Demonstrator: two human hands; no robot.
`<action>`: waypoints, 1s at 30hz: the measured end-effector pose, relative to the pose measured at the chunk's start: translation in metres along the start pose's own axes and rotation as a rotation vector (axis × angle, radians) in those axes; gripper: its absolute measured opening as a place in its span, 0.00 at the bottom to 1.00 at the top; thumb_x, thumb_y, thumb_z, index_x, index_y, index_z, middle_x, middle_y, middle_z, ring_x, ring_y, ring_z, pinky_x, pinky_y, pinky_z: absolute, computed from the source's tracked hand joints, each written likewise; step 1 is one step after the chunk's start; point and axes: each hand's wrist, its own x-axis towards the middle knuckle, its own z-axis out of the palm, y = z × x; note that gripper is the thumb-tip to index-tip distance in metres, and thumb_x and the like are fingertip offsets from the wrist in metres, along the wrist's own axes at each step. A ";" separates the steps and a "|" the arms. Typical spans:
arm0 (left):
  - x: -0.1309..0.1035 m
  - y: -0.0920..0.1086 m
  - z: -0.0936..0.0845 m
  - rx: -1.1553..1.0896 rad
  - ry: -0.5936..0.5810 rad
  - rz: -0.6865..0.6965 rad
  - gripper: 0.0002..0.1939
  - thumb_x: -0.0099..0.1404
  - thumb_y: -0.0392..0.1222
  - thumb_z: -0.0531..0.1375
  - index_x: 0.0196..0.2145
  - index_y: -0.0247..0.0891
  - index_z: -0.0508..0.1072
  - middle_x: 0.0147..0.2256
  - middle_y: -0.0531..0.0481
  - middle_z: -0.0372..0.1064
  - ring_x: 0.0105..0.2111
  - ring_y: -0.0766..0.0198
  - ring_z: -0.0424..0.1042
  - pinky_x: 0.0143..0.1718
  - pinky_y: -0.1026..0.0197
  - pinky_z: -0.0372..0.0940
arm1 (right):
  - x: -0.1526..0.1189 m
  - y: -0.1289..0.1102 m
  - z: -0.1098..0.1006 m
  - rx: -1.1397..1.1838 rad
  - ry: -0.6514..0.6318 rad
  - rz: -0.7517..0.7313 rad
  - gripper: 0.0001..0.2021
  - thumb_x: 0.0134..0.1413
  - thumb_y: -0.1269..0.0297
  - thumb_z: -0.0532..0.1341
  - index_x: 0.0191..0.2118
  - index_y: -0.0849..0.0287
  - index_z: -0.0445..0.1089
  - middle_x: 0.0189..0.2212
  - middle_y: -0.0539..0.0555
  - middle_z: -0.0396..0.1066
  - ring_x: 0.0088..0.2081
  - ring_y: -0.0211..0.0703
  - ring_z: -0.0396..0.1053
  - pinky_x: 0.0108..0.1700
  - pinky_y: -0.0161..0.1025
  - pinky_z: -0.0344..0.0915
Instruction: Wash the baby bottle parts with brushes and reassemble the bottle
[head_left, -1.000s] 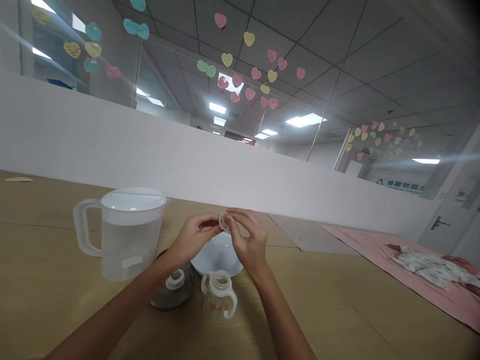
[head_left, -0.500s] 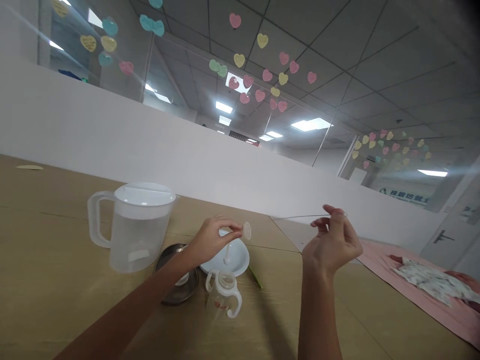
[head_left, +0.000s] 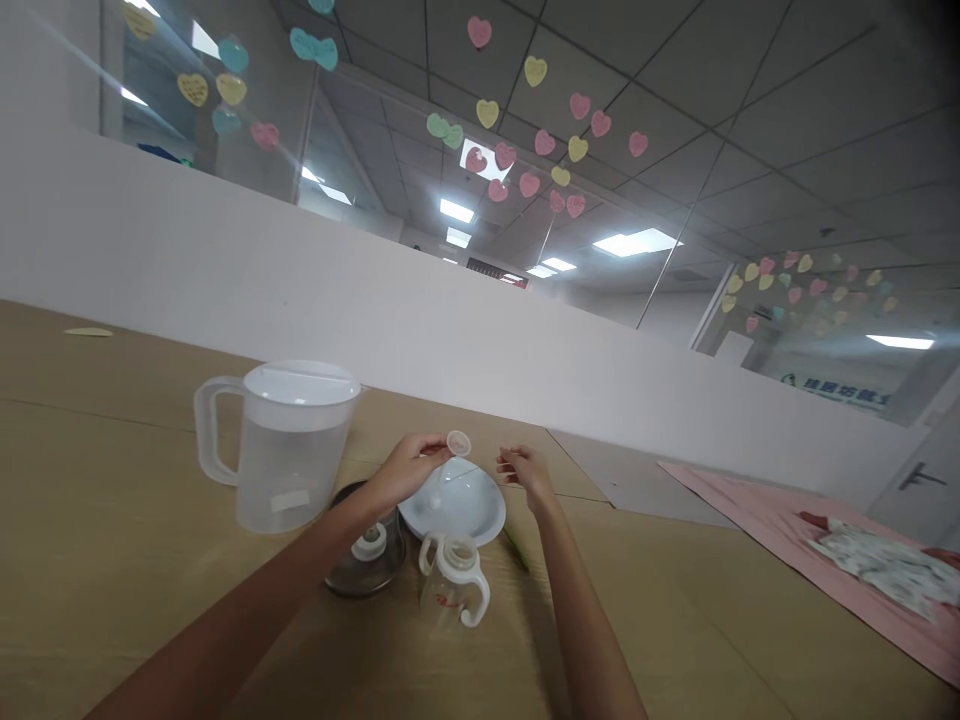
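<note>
My left hand [head_left: 405, 468] pinches a small translucent round disc [head_left: 459, 443] above a white bowl [head_left: 487, 512]. A pale straw-like piece with a rounded end [head_left: 436, 495] hangs below that hand. To the right, my right hand [head_left: 527, 474] has its fingers closed on a thin rod [head_left: 471, 470], which points left across the bowl toward the disc. In front of the bowl a clear baby bottle [head_left: 446, 595] with two white handles stands uncapped. Beside it, a metal dish [head_left: 371, 577] holds a white bottle collar with a nipple [head_left: 369, 542], partly behind my left forearm.
A lidded translucent pitcher [head_left: 296, 470] stands left of the dish. Right of the bowl lies a slim green item [head_left: 516, 548]. A pink cloth [head_left: 750, 500] with patterned fabric [head_left: 877, 565] covers the table's right side. A low white wall [head_left: 450, 330] runs behind.
My right hand has come down and left from its raised position, bringing the thin rod close to the disc. My left hand has turned the disc's face more toward me.
</note>
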 end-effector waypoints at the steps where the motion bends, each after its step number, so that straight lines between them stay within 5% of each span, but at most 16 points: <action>1: 0.001 -0.002 0.000 0.005 0.007 0.000 0.16 0.54 0.46 0.57 0.36 0.33 0.75 0.35 0.46 0.74 0.39 0.55 0.69 0.39 0.58 0.63 | 0.000 0.003 0.001 -0.010 -0.010 0.013 0.12 0.38 0.64 0.61 0.31 0.66 0.67 0.22 0.54 0.69 0.20 0.36 0.66 0.19 0.31 0.60; 6: 0.003 -0.009 -0.001 0.058 0.021 -0.003 0.17 0.56 0.47 0.55 0.36 0.33 0.75 0.35 0.48 0.74 0.37 0.56 0.69 0.37 0.58 0.62 | -0.010 -0.013 0.002 -0.090 -0.034 -0.004 0.22 0.38 0.69 0.62 0.45 0.64 0.63 0.26 0.53 0.71 0.20 0.37 0.67 0.18 0.31 0.62; 12: 0.005 -0.013 0.000 0.015 -0.041 0.029 0.18 0.55 0.49 0.56 0.37 0.33 0.75 0.35 0.46 0.74 0.36 0.57 0.70 0.34 0.62 0.63 | -0.050 -0.062 0.022 -0.182 -0.484 -0.216 0.13 0.42 0.62 0.62 0.35 0.64 0.71 0.29 0.55 0.73 0.30 0.38 0.69 0.23 0.30 0.64; 22: 0.004 -0.013 0.002 -0.064 0.118 -0.060 0.16 0.50 0.47 0.62 0.34 0.31 0.75 0.34 0.43 0.75 0.35 0.56 0.72 0.37 0.59 0.65 | -0.061 -0.064 0.039 -0.127 -0.447 -0.240 0.14 0.40 0.60 0.64 0.34 0.63 0.73 0.29 0.55 0.73 0.30 0.38 0.69 0.23 0.29 0.62; 27: 0.006 -0.017 0.004 0.034 -0.004 0.002 0.18 0.54 0.46 0.56 0.39 0.32 0.74 0.38 0.44 0.74 0.39 0.56 0.71 0.41 0.57 0.64 | -0.054 -0.060 0.038 -0.146 -0.351 -0.238 0.11 0.39 0.63 0.63 0.31 0.64 0.72 0.25 0.53 0.72 0.23 0.33 0.65 0.17 0.26 0.57; 30: 0.005 -0.014 0.001 0.339 -0.106 0.100 0.18 0.57 0.44 0.53 0.41 0.34 0.74 0.43 0.44 0.72 0.44 0.56 0.69 0.47 0.56 0.60 | -0.049 -0.056 0.034 -0.155 -0.318 -0.219 0.10 0.40 0.64 0.61 0.30 0.64 0.71 0.25 0.53 0.71 0.19 0.30 0.62 0.14 0.26 0.53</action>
